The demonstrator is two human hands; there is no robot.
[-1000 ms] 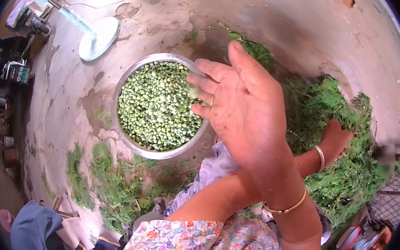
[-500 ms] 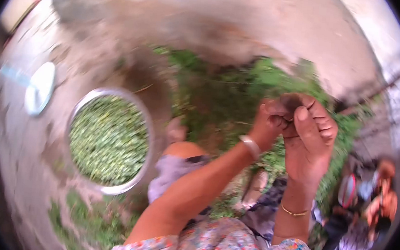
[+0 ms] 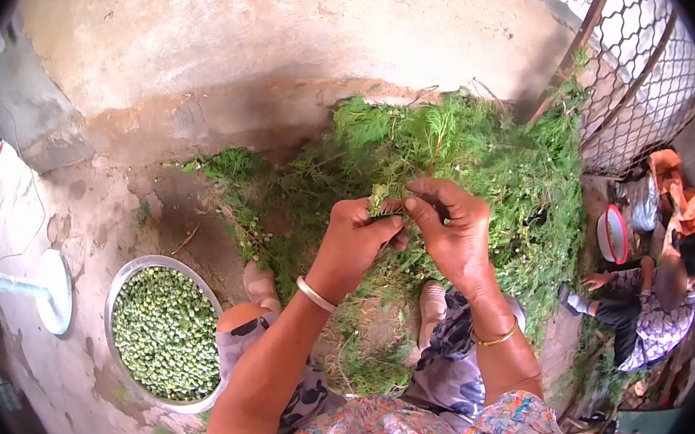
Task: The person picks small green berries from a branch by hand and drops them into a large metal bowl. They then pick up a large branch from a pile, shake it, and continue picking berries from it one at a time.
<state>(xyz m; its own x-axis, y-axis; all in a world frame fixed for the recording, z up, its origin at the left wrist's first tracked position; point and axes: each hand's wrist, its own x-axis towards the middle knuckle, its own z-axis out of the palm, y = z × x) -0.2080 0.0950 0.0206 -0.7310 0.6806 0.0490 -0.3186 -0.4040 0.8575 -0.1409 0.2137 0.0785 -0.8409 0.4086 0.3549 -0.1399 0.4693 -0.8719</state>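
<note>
My left hand (image 3: 353, 243), with a silver bangle at the wrist, is closed on a small green sprig (image 3: 377, 200) that bears pale green lumps. My right hand (image 3: 459, 232), wearing a gold bracelet, pinches at the sprig's right side with thumb and fingertips. The two hands nearly meet in front of a heap of feathery green branches (image 3: 480, 142) on the ground. To the left of my legs, a round metal basin (image 3: 114, 299) holds many small green pods or cones (image 3: 165, 329). What exactly lies between my right fingertips is too small to make out.
A plastered wall (image 3: 298, 36) rises behind the heap, with a wire mesh gate (image 3: 644, 87) at its right. On the far right sits another person (image 3: 660, 318) beside a red-rimmed basin (image 3: 612, 234). A pale fan (image 3: 56, 293) stands at left.
The view has steadied and turned, so the basin appears lower. My hands, held close together higher at the right before, now appear lower and further left, slightly apart, with the sprig visible.
</note>
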